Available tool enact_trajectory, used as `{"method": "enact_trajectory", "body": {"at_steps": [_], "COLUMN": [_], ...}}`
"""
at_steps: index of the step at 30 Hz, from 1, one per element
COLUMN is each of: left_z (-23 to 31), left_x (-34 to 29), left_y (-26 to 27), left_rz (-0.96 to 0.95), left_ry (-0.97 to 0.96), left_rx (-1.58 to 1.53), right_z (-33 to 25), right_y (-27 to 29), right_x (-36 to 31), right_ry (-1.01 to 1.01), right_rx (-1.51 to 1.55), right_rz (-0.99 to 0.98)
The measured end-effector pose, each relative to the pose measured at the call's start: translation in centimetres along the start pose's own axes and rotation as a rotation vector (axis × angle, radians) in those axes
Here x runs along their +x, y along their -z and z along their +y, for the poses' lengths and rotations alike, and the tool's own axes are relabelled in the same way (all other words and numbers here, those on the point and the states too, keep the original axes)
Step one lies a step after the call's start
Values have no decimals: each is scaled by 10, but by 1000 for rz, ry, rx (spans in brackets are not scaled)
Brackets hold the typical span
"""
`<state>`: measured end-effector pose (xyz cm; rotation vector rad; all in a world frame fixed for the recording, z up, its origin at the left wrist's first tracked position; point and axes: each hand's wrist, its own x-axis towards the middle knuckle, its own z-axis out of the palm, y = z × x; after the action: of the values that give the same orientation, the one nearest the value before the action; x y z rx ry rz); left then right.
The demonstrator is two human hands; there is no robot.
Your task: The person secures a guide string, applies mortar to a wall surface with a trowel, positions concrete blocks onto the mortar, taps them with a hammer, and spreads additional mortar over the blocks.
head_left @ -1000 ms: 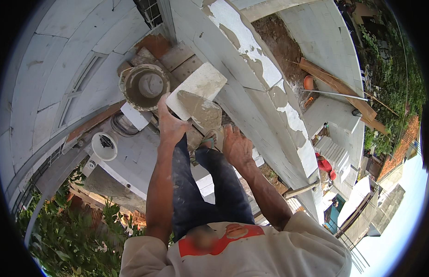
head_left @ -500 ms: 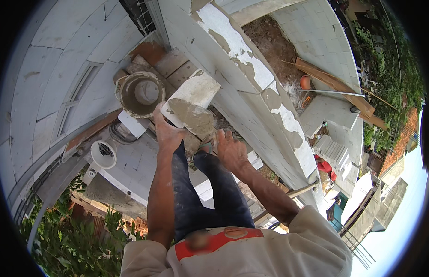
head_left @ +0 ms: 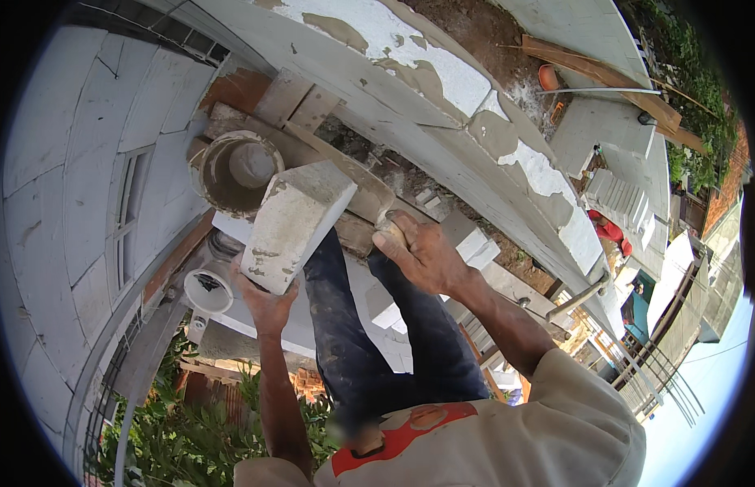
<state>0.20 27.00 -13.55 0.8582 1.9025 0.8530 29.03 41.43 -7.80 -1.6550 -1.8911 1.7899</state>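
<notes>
My left hand point(head_left: 266, 302) grips the lower end of a white building block point(head_left: 300, 219), which is raised and tilted in front of my legs. Grey mortar smears mark the block's faces. In my right hand point(head_left: 422, 253), to the right of the block, is the handle of a trowel point(head_left: 390, 230); its blade is hard to tell from the mortar-stained boards behind. Just beyond the block at the left stands a mortar-crusted bucket point(head_left: 207, 180), its inner wall coated grey. The bucket's near right rim is close to the block.
A block wall point(head_left: 450, 142) with patchy mortar along its top runs diagonally at the right. Boards point(head_left: 312, 109) lie beyond the bucket. A white pail point(head_left: 207, 292) stands at the left beside another block wall point(head_left: 77, 187). Rubble point(head_left: 369, 150) lies below the right-hand wall.
My left hand has brought the block nearer and tipped it up. The trowel has come away from the block's face, where its mortar-loaded blade was. My view has shifted too.
</notes>
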Motion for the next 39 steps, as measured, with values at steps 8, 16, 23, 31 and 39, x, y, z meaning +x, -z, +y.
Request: {"method": "enact_trajectory", "body": {"at_steps": [8, 16, 23, 31, 39], "left_z": [-14, -4, -6, 5, 1], "left_x": [-3, -11, -13, -16, -24], "left_y": [-9, -17, -15, -28, -32], "left_rz": [28, 41, 62, 37, 100], "left_ry": [2, 13, 49, 5, -18], "left_rx": [43, 69, 7, 91, 58], "right_z": [133, 156, 140, 140, -25], "right_y": [-26, -48, -53, -41, 32], "right_x": [58, 64, 40, 48, 24], "right_ry": [282, 206, -1, -17, 136], "right_rx": [-774, -785, -718, -720, -537], "right_rz": [-357, -231, -101, -83, -165]}}
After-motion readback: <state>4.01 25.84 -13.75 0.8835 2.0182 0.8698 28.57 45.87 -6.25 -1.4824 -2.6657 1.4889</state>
